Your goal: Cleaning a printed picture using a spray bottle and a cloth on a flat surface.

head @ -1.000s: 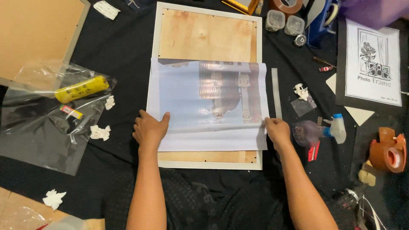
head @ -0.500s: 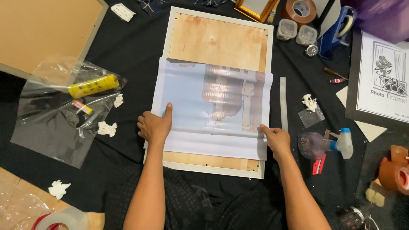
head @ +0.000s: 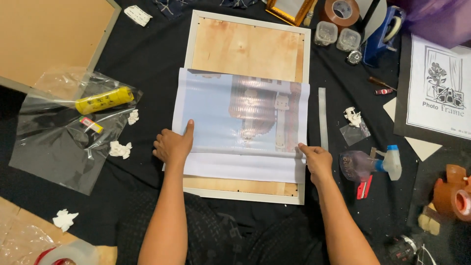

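Left hand [head: 172, 146] open and flat on printed sheet [head: 240, 122], right hand [head: 316, 161] pinching its folded right edge, sheet over white-framed backing board [head: 245, 49], spray bottle [head: 370, 164] nearby

I see the print [head: 240, 125] lying on the frame [head: 248, 41]. Left grip [head: 172, 146] on its left edge, right grip [head: 316, 161] on its right edge. Bag [head: 59, 142] far left, sprayer [head: 370, 164] just right.
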